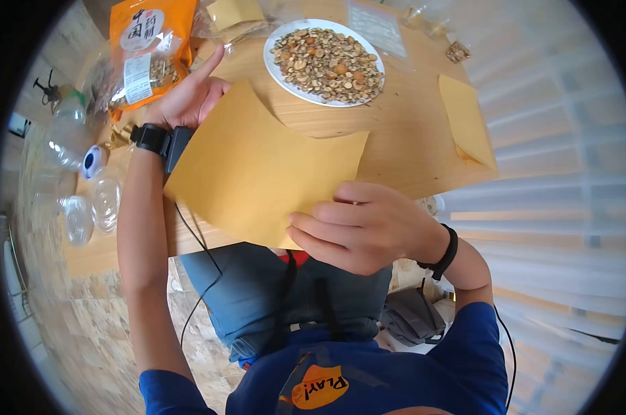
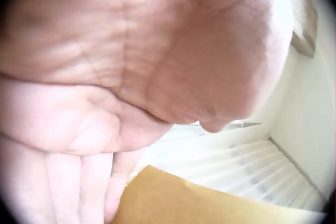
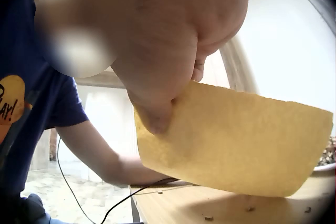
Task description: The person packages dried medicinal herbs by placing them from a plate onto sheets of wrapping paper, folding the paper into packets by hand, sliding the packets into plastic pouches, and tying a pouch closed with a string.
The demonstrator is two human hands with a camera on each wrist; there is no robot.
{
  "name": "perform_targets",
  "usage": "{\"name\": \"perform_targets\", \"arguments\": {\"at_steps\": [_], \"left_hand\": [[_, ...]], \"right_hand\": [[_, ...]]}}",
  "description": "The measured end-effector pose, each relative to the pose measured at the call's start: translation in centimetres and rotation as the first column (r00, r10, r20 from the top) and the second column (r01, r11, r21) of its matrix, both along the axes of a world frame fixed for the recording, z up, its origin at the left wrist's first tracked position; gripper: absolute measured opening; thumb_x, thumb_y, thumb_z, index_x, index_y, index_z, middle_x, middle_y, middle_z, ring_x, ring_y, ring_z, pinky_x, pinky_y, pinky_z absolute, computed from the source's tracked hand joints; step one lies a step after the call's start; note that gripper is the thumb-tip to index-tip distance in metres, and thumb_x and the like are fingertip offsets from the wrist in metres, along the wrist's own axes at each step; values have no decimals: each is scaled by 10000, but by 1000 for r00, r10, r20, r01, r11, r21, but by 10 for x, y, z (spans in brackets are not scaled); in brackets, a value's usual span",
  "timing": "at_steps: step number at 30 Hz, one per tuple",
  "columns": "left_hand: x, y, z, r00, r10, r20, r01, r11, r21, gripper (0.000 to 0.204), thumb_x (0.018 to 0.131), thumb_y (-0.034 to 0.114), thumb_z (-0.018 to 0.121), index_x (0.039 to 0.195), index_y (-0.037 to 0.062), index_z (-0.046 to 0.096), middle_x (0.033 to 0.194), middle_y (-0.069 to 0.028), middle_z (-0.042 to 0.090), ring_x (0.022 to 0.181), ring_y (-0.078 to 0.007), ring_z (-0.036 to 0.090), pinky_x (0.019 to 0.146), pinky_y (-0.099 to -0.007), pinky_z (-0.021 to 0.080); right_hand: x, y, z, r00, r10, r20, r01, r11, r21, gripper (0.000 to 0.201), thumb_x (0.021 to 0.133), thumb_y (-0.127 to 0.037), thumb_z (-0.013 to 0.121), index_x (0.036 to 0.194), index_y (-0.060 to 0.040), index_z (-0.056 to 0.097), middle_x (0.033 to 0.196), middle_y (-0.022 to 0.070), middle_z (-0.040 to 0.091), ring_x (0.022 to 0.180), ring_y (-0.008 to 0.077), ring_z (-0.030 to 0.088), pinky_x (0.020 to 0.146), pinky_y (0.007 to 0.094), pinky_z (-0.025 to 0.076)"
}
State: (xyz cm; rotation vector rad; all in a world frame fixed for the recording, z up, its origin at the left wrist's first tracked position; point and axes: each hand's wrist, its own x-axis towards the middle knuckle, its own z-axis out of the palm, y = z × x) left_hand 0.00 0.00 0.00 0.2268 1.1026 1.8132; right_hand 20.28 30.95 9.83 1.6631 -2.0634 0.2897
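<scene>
In the head view a flat yellow kraft paper bag [image 1: 264, 173] is held tilted above the near part of the table. My right hand [image 1: 375, 225] pinches it at its lower right edge, thumb on the side hidden from the head camera. The right wrist view shows the bag [image 3: 236, 140] hanging from those fingers, just over the tabletop. My left hand [image 1: 195, 93] is at the bag's upper left, palm turned up and thumb stretched out. Its other fingers are partly behind the paper; in the left wrist view they lie straight beside the bag [image 2: 168, 198].
A white plate [image 1: 275, 69] heaped with dried chopped herbs stands at the back. An orange pouch [image 1: 174, 41] lies left of it. Another yellow paper bag [image 1: 465, 117] lies at the right edge. Clear plastic containers [image 1: 105, 200] stand at left; crumbs [image 3: 209, 218] dot the table.
</scene>
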Motion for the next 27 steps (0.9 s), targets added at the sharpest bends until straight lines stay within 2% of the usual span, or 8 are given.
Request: {"name": "perform_targets", "arguments": {"at_steps": [4, 6, 7, 9, 14, 19, 23, 27], "left_hand": [[5, -17, 6, 989, -19, -145, -7, 984, -179, 745, 1051, 599, 531, 1217, -111, 684, 1065, -126, 770, 876, -139, 738, 765, -255, 593], [-4, -26, -5, 719, -302, -626, 14, 907, -422, 456, 993, 324, 737, 1213, -75, 705, 1045, -91, 773, 877, -95, 718, 756, -239, 573], [-1, -24, 5, 785, -284, -551, -25, 874, -485, 297, 896, 106, 818, 1142, -40, 738, 972, -54, 775, 838, -53, 696, 716, -213, 543], [2, -18, 12, 778, -292, -556, -44, 858, -512, 254, 896, 107, 821, 1096, -31, 746, 931, -39, 771, 810, -46, 691, 701, -206, 535], [2, -15, 6, 815, -248, -524, -84, 844, -530, 231, 913, 207, 835, 1053, 30, 785, 869, 24, 759, 711, -10, 640, 557, -200, 460], [1, -14, -2, 826, -221, -519, -100, 848, -521, 247, 912, 220, 839, 1064, 35, 780, 869, 23, 760, 688, -12, 639, 533, -189, 449], [1, -12, 9, 843, -226, -488, -83, 842, -533, 217, 916, 129, 816, 1069, -12, 754, 935, -33, 780, 808, -53, 708, 710, -200, 549], [-1, -16, 1, 823, -254, -508, -54, 855, -516, 187, 931, 107, 795, 1069, -8, 744, 937, -20, 776, 809, -45, 700, 712, -197, 539]], "right_hand": [[-12, -2, -10, 982, -22, 189, -19, 976, 215, 214, 793, -133, 712, 1002, -84, 704, 956, -9, 647, 843, 143, 595, 728, 288, 457], [-22, 4, -20, 977, -22, 214, -26, 975, 220, 144, 806, -143, 702, 940, -100, 672, 841, -21, 579, 801, 153, 564, 730, 296, 446], [-25, 11, -23, 953, -76, 292, -18, 952, 306, 202, 816, -197, 736, 985, -98, 687, 874, -11, 613, 845, 168, 591, 770, 301, 461], [-27, 19, -21, 921, -139, 363, -16, 919, 393, 265, 825, -251, 770, 1029, -95, 702, 908, 0, 647, 888, 184, 618, 810, 306, 476], [-51, 35, 2, 448, -216, 868, 4, 971, 239, 601, 743, -401, 927, 1192, -58, 721, 1124, 74, 732, 1013, 215, 687, 854, 363, 547], [-129, 22, 21, 594, -398, 699, 503, 862, 64, 280, 874, -254, 838, 1070, -70, 758, 900, 14, 749, 784, 134, 654, 721, 289, 526], [-206, 34, 2, 542, -230, 808, 521, 847, -108, 295, 912, -280, 809, 1086, -53, 737, 892, 32, 735, 773, 113, 627, 713, 286, 512], [-245, 39, -26, 632, -513, 581, 565, 818, 107, 380, 929, -342, 789, 1109, -18, 703, 905, 94, 738, 769, 200, 656, 712, 357, 523]]}}
